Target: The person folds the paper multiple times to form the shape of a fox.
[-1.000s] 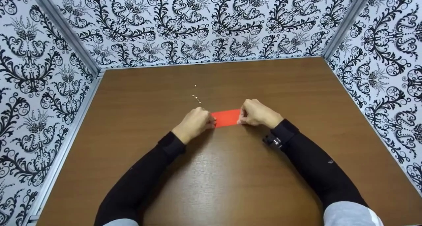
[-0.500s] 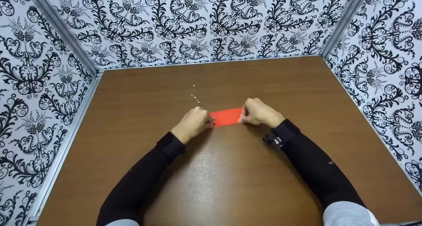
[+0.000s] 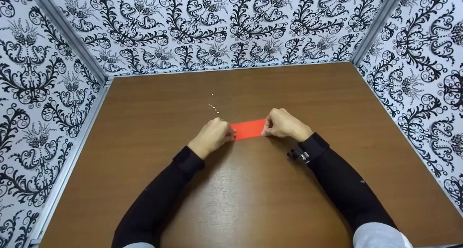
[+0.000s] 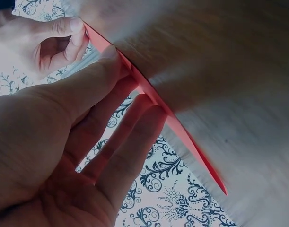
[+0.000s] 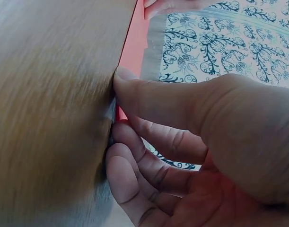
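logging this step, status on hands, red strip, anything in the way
Left hand, right hand both pinch red strip. Strip spans the gap between them. Bright specks on table beyond left hand; nothing seen blocking.

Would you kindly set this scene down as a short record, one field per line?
Held thing: red strip
Left hand: grips the strip between thumb and fingers
Right hand: pinches the strip near one end
Forearms: black sleeves
Surface: brown table
On the table: pale specks, too small to identify
Walls: white with black pattern
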A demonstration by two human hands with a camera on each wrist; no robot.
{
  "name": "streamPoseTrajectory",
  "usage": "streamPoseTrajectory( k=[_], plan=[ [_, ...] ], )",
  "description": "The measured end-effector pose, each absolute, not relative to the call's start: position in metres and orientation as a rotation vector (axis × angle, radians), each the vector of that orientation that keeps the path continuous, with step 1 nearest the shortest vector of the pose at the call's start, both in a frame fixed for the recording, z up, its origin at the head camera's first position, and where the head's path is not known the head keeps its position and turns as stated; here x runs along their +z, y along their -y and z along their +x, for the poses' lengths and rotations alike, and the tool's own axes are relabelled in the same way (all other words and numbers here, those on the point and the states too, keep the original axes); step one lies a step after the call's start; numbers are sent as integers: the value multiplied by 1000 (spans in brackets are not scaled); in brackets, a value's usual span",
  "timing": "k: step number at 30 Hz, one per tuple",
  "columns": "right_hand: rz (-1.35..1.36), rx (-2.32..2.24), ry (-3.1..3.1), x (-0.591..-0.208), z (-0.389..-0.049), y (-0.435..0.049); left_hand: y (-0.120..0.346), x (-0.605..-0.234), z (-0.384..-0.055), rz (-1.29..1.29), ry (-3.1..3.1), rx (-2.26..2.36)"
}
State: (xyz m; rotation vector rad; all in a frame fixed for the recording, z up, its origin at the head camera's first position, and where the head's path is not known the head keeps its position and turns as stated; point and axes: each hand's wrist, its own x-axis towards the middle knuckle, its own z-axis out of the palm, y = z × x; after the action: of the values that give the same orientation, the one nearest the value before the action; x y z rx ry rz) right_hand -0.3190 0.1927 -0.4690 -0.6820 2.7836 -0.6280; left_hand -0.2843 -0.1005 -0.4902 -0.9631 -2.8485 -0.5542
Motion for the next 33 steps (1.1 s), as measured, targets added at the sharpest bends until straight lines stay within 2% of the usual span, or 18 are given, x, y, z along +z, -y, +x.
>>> streamPoseTrajectory(
  k=[13, 22, 33],
  plan=[
    [-611, -641, -2776, -466, -323, -197, 99, -488, -283, -953, 2850, -577],
    [-513, -842, -2862, -457, -334, -215, 98, -489, -283, -964, 2831, -524],
    [-474, -902, -2850, -476, -346, -221, 98, -489, -282, -953, 2854, -535]
  ],
)
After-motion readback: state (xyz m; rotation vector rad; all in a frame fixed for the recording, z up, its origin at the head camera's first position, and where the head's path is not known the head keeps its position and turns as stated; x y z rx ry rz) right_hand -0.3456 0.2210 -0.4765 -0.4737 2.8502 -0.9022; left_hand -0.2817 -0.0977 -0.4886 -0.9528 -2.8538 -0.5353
